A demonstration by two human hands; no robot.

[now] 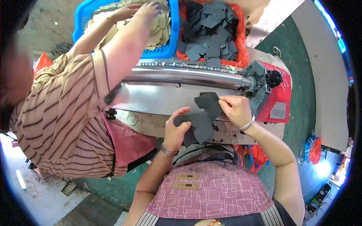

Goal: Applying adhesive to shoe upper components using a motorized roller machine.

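Observation:
Fingers and thumb of my left hand (175, 132) are closed on a loose bunch of flat dark grey cut pieces (202, 127), fanned out above my lap. To the right, my right hand (237, 111) pinches the edge of another dark grey piece (213, 107) between thumb and fingertips. That piece overlaps others beside it at the front of a machine's metal plate (151, 98). A long shiny metal roller (184, 76) spans the machine just beyond both hands. The material of the pieces cannot be made out for certain.
Behind the roller stand a blue basket (175, 26) of beige pieces (163, 32) and a red bag (241, 32) of dark pieces (215, 17). A co-worker (71, 120) sits close on my left, reaching into the basket. The machine's red end housing (278, 96) and black knob (274, 78) are right.

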